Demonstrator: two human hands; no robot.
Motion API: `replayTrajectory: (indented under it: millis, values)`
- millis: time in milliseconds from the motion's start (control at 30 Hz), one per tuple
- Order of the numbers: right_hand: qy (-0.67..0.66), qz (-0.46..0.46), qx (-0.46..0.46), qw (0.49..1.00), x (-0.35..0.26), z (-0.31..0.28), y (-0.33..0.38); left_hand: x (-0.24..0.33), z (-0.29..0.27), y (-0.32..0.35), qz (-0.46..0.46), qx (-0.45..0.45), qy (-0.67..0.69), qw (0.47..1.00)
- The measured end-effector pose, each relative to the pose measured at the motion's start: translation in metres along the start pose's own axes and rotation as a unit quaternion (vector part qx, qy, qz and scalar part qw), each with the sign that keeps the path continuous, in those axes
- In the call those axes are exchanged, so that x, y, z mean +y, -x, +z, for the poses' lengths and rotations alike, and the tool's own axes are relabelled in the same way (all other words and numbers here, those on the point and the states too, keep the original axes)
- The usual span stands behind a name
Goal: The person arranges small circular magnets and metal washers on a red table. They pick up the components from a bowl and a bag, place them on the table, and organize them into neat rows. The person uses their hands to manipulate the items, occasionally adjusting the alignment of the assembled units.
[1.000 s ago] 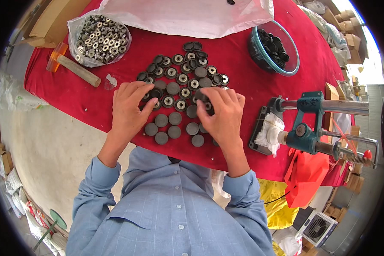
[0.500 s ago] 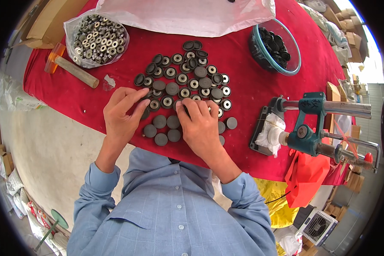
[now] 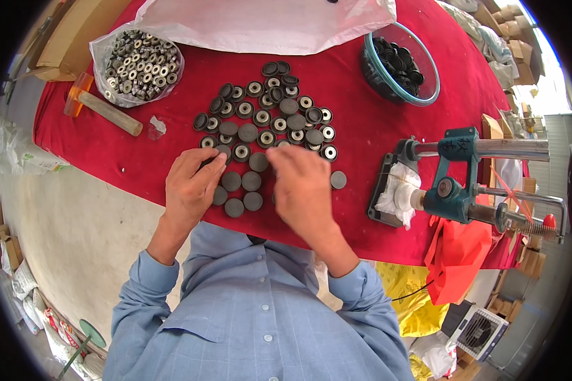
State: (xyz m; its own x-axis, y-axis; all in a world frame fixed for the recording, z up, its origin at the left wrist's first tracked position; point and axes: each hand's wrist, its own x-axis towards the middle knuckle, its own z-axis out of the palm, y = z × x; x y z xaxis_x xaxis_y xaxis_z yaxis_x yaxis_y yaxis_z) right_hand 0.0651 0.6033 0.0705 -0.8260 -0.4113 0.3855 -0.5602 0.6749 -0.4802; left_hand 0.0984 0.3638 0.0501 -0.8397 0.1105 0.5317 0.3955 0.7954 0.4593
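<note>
Many round black caps lie on the red cloth, several with a silver bearing (image 3: 261, 117) seated inside and others turned with the plain face up. My left hand (image 3: 192, 185) is closed at the left edge of this group, thumb and forefinger pinching a black cap (image 3: 223, 150). My right hand (image 3: 303, 190) hovers at the near side of the group, its fingers smeared by motion; whether they hold anything is hidden. Between the hands a plain black cap (image 3: 258, 161) lies face up. Nearer to me sit several more plain caps (image 3: 251, 182).
A clear bag of bearings (image 3: 145, 68) and an orange-headed hammer (image 3: 105, 109) are at the far left. A bowl of black caps (image 3: 433, 79) stands at the far right. The green hand press (image 3: 457, 149) stands at right. White sacking (image 3: 260, 25) covers the far edge.
My right hand has come off the plain cap between the hands, which now shows in full. My left hand has shifted slightly right and down in the picture. The whole view has shifted a little.
</note>
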Motion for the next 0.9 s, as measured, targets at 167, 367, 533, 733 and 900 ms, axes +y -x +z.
replayTrajectory:
  millis: [167,367,533,733,900]
  values:
    - [-0.026,0.108,0.104,0.988,0.044,-0.036,-0.018,0.003,-0.002,0.003,0.014,-0.024,-0.013,1.0]
    - [0.05,0.1,0.028,0.993,0.059,-0.033,-0.018,0.009,-0.009,0.008,0.037,-0.057,-0.061,0.996]
    - [0.112,0.048,0.025,0.992,0.063,-0.019,-0.019,0.005,-0.009,0.001,0.073,-0.078,-0.073,0.992]
    - [0.026,0.07,0.036,0.997,0.062,-0.026,-0.021,0.004,-0.005,0.01,0.051,-0.056,-0.068,0.995]
    - [-0.033,0.136,0.032,0.99,0.057,-0.048,-0.001,0.002,-0.001,0.015,0.036,-0.043,-0.051,0.997]
